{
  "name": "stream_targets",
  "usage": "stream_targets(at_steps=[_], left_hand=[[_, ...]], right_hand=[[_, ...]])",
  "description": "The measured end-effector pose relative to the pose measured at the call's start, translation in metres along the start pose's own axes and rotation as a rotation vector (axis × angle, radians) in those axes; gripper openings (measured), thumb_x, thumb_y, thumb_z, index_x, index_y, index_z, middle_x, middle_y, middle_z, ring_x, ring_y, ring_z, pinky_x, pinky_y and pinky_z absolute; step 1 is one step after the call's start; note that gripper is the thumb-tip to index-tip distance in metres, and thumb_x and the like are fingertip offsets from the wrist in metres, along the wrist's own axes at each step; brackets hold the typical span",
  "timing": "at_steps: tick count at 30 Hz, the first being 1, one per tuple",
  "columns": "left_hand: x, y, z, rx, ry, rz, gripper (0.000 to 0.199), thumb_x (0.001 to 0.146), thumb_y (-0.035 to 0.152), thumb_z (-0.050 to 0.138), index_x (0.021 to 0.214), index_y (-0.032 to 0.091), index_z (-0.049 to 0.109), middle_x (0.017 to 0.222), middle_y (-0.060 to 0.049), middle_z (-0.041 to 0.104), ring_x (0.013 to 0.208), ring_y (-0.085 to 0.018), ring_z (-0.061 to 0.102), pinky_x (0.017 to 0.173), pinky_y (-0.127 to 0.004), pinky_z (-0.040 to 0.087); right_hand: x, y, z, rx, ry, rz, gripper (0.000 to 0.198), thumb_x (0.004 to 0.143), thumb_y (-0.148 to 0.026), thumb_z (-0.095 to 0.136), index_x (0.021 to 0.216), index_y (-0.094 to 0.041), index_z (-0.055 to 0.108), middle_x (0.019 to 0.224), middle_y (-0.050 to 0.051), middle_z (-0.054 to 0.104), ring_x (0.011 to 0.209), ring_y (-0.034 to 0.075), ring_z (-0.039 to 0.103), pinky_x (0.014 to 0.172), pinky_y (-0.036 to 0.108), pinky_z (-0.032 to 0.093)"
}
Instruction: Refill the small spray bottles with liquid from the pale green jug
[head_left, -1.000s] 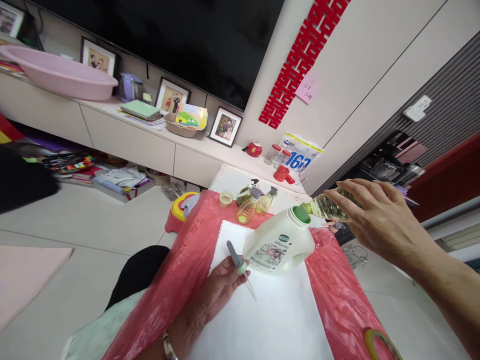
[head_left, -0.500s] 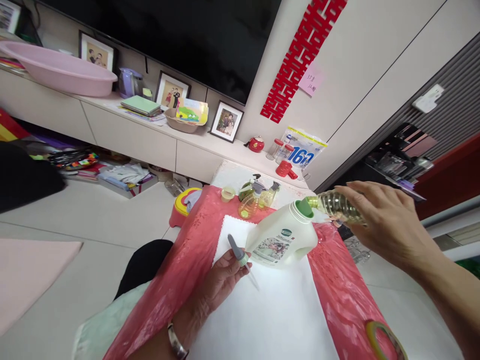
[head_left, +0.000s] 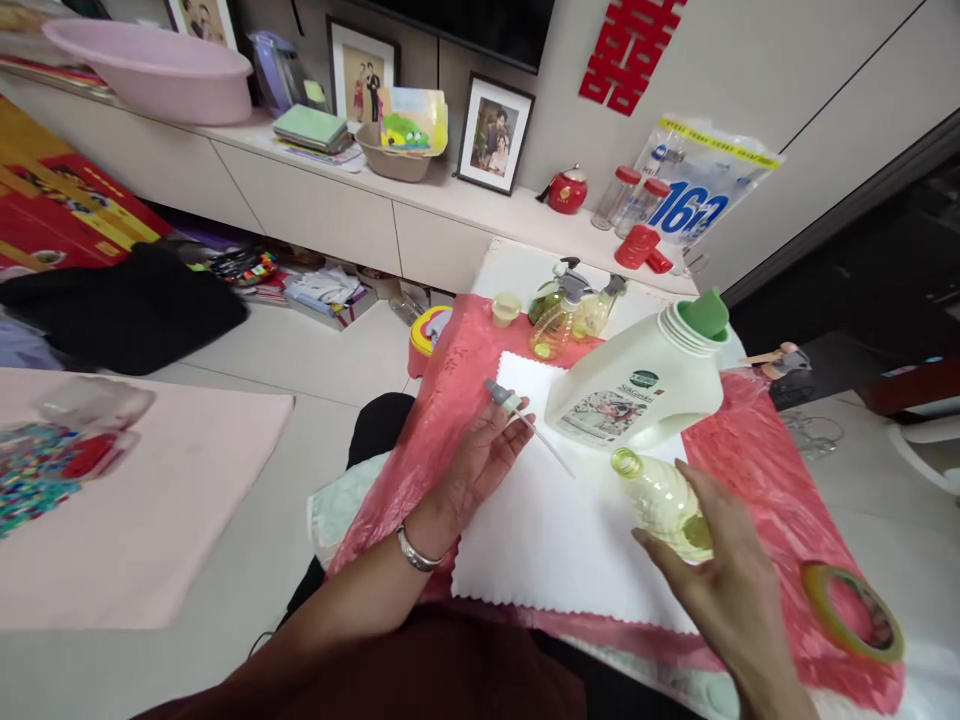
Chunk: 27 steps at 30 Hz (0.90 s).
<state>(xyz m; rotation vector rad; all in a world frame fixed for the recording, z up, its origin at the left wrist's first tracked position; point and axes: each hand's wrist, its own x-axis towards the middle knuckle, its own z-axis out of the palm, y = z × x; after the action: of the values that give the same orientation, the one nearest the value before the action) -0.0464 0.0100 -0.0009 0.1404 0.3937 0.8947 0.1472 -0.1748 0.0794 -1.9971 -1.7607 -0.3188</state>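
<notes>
"Since the ribbed clear bottle (head_left: 660, 500) is no longer leaning into the green pouring spout (head_left: 706, 312), where is it sitting now?"

"It's tilting low in the frame, right of centre, over the white scalloped sheet (head_left: 555, 550), its uncapped neck pointing to the upper left. Whether its base is touching the sheet, I can't tell."

"And the right hand (head_left: 731, 575)?"

"Its thumb and fingers are spreading wide around the bottle's body, holding it. Near the centre of the frame, the left hand (head_left: 491, 450) is pinching the grey pump head (head_left: 504, 396) with curled fingers, the thin dip tube (head_left: 555, 453) slanting down to the right."

"What is that change telling us?"

"I'm judging that the pouring is pausing or ending. The pale detergent jug (head_left: 637, 390) is standing upright right of centre, neither hand gripping it, and the pump head and bottle are sitting apart."
</notes>
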Motion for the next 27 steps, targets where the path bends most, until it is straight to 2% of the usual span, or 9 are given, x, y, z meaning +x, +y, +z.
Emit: stream_targets(at_steps=[4, 7, 10, 18, 24, 27], left_hand=[[-0.004, 0.013, 0.007, -0.028, 0.031, 0.056, 0.015, 0.088, 0.018, 0.074, 0.102, 0.015, 0.070, 0.109, -0.006, 0.076, 0.093, -0.015, 0.074, 0.090, -0.027, 0.061], [-0.008, 0.018, 0.013, -0.031, 0.020, 0.084, 0.010, 0.091, 0.018, 0.071, 0.100, 0.014, 0.070, 0.107, -0.006, 0.076, 0.093, -0.014, 0.074, 0.090, -0.027, 0.061], [-0.012, 0.017, 0.014, 0.017, -0.035, 0.093, 0.015, 0.088, 0.019, 0.075, 0.102, 0.015, 0.070, 0.111, -0.006, 0.075, 0.093, -0.014, 0.073, 0.092, -0.028, 0.060], [-0.016, 0.001, 0.011, 0.192, -0.145, 0.048, 0.045, 0.071, 0.030, 0.091, 0.109, 0.018, 0.069, 0.111, -0.005, 0.073, 0.091, -0.017, 0.072, 0.094, -0.033, 0.054], [-0.027, -0.017, 0.013, 0.255, -0.207, -0.006, 0.042, 0.072, 0.032, 0.090, 0.108, 0.018, 0.074, 0.104, -0.004, 0.077, 0.095, -0.019, 0.072, 0.098, -0.035, 0.046], [-0.033, -0.022, 0.014, 0.253, -0.230, -0.023, 0.041, 0.073, 0.032, 0.090, 0.108, 0.019, 0.075, 0.104, -0.005, 0.078, 0.098, -0.019, 0.072, 0.101, -0.035, 0.043]], right_hand=[[-0.025, -0.005, 0.029, 0.015, -0.031, 0.027, 0.052, 0.106, -0.049, 0.046, 0.149, -0.021, 0.043, 0.137, 0.011, 0.050, 0.121, 0.032, 0.050, 0.096, 0.046, 0.045], [-0.030, -0.013, 0.037, 0.050, -0.034, 0.051, 0.051, 0.104, -0.045, 0.047, 0.150, -0.022, 0.042, 0.138, 0.010, 0.049, 0.123, 0.032, 0.049, 0.097, 0.049, 0.045], [-0.029, -0.019, 0.041, 0.099, -0.032, 0.076, 0.053, 0.102, -0.041, 0.050, 0.151, -0.023, 0.042, 0.139, 0.010, 0.048, 0.125, 0.032, 0.048, 0.099, 0.050, 0.046], [-0.026, -0.036, 0.047, 0.224, -0.065, 0.092, 0.056, 0.101, -0.038, 0.054, 0.153, -0.024, 0.039, 0.142, 0.010, 0.044, 0.129, 0.031, 0.045, 0.103, 0.052, 0.045], [-0.022, -0.054, 0.049, 0.308, -0.056, 0.134, 0.063, 0.101, -0.044, 0.058, 0.156, -0.024, 0.036, 0.136, 0.010, 0.045, 0.124, 0.027, 0.048, 0.099, 0.043, 0.050], [-0.023, -0.058, 0.052, 0.336, -0.061, 0.160, 0.064, 0.101, -0.047, 0.059, 0.155, -0.023, 0.036, 0.136, 0.010, 0.047, 0.123, 0.028, 0.050, 0.099, 0.044, 0.050]])
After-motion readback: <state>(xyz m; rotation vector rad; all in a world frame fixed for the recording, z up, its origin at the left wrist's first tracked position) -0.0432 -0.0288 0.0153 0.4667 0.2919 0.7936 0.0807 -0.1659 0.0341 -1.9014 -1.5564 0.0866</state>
